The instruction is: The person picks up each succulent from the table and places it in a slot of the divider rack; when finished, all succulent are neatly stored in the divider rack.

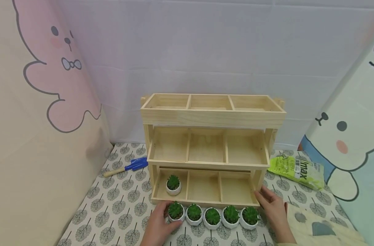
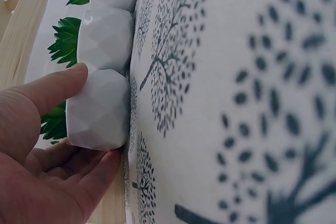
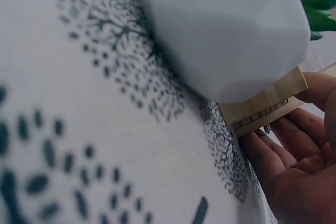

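A row of small potted succulents in white faceted pots stands on the cloth before a three-tier wooden shelf (image 1: 214, 118). My left hand (image 1: 161, 222) holds the leftmost potted succulent (image 1: 176, 211) of that row. In the left wrist view, the thumb (image 2: 73, 77) lies at the pot's upper edge and the fingers curl round its far side. My right hand (image 1: 274, 210) grips the lower right corner of the shelf. The right wrist view shows its thumb (image 3: 321, 87) over the wooden edge (image 3: 273, 98), fingers behind it. One more potted succulent (image 1: 173, 185) sits in the bottom tier's left compartment.
A blue trowel with a wooden handle (image 1: 125, 167) lies left of the shelf. To the right lies a green bag (image 1: 297, 171), with a cream cloth (image 1: 319, 227) nearer the front. Printed curtains (image 1: 211, 44) close off the back and both sides.
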### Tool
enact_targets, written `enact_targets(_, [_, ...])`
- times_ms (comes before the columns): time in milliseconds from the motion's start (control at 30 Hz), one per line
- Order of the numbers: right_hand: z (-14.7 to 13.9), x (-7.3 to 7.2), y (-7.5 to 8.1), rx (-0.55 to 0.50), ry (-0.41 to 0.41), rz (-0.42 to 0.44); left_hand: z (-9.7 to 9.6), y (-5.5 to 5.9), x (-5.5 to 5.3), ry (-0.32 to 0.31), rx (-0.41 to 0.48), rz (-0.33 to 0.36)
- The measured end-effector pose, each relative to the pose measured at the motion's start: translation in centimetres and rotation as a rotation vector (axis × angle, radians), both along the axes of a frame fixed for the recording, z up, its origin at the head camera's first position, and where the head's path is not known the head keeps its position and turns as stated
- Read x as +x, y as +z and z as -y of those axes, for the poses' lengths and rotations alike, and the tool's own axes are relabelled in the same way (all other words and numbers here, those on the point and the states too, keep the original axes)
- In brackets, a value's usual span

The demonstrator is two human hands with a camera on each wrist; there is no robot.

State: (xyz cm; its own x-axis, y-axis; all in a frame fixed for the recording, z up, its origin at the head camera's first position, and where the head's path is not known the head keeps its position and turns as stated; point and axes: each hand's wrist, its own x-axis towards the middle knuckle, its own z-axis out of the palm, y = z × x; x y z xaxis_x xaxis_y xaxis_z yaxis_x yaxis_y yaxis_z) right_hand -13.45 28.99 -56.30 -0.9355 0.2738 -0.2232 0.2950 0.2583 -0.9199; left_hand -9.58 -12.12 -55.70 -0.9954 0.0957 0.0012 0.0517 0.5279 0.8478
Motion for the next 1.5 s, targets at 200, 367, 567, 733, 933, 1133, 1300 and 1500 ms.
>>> enact_targets(200, [-0.03,0.08,-0.02,0.0,0.004,-0.004,0.23,-0.04,-0.07,-0.021,0.012,0.0])
enact_targets(367, [-0.04,0.18,0.02,0.0,-0.001,-0.004,0.42,-0.04,-0.15,-0.037,0.028,0.009])
enact_targets(567, [-0.02,0.08,0.12,0.002,-0.004,0.0,0.47,0.22,-0.04,-0.053,0.057,0.014])
enact_targets(733, [-0.04,0.11,0.22,0.014,-0.009,0.004,0.32,0.35,-0.03,-0.055,0.039,0.011])
enact_targets(933, [-0.03,0.14,0.15,0.005,-0.007,0.0,0.3,0.33,-0.11,-0.058,0.031,0.023])
enact_targets(1133, [0.03,0.18,0.2,-0.003,-0.009,0.002,0.45,0.18,-0.04,-0.064,0.028,0.013])
enact_targets(1300, [0.09,0.11,0.36,0.006,-0.006,0.005,0.51,0.27,0.17,-0.056,0.018,-0.007])
enact_targets(1500, [0.12,0.19,0.46,0.001,-0.012,0.0,0.59,0.6,0.38,-0.047,-0.007,-0.034])
